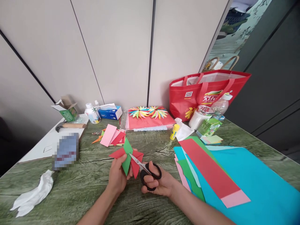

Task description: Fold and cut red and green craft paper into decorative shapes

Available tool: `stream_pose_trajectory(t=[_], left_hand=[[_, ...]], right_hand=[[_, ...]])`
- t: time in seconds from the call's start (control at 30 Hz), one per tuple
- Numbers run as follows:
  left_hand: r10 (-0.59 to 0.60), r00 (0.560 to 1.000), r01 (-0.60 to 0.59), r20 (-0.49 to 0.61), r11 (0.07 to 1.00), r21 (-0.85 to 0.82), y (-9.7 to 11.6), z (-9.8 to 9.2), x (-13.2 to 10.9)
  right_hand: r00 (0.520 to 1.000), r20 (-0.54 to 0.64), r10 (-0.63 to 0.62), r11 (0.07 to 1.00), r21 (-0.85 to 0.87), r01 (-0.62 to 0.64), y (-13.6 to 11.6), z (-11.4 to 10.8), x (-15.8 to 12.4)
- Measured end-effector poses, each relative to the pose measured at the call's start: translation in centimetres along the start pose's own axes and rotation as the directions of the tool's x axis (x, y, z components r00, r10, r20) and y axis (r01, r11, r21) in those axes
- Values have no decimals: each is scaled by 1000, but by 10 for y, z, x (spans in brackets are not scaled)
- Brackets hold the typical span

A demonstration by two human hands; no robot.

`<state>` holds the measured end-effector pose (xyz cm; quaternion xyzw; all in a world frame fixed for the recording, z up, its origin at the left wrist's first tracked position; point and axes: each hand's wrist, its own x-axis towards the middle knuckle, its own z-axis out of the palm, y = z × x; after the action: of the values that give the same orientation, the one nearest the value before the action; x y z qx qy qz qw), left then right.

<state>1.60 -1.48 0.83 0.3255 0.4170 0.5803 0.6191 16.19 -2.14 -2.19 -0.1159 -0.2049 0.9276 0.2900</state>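
My left hand [117,175] pinches a folded paper star [127,158] of red and green points, holding it above the table. In my right hand [159,179] is a pair of scissors [140,164] with black handles, fingers through the loops. The blade tips lie against the star near its middle; whether they cut into the paper I cannot make out. Just beyond the star is a small pile of pink, red and orange paper pieces [112,136]. A yellow glue stick [174,132] stands upright farther to the right.
Large coloured sheets [253,175] cover the table's right side, with a red strip [208,165] on top. At the back are multicoloured paper stars [158,112], a red bag [187,101], a tissue pack [110,112] and a bottle [92,113]. A hammer [70,125] and crumpled tissue [35,195] lie left.
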Motion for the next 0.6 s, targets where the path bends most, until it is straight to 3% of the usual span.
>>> stream_pose_trajectory(t=[0.1,0.4,0.6], left_hand=[[-67,998,67,11,998,-22,4,-1,0],[12,999,-12,33,1000,-9,-1,-2,0],[-90,995,91,45,996,-23,4,-2,2]], right_hand=[[999,-11,-43,999,-4,43,2,1,1],[1000,-25,-17,997,78,19,7,1,5],[981,-32,-191,962,-207,180,0,4,2]])
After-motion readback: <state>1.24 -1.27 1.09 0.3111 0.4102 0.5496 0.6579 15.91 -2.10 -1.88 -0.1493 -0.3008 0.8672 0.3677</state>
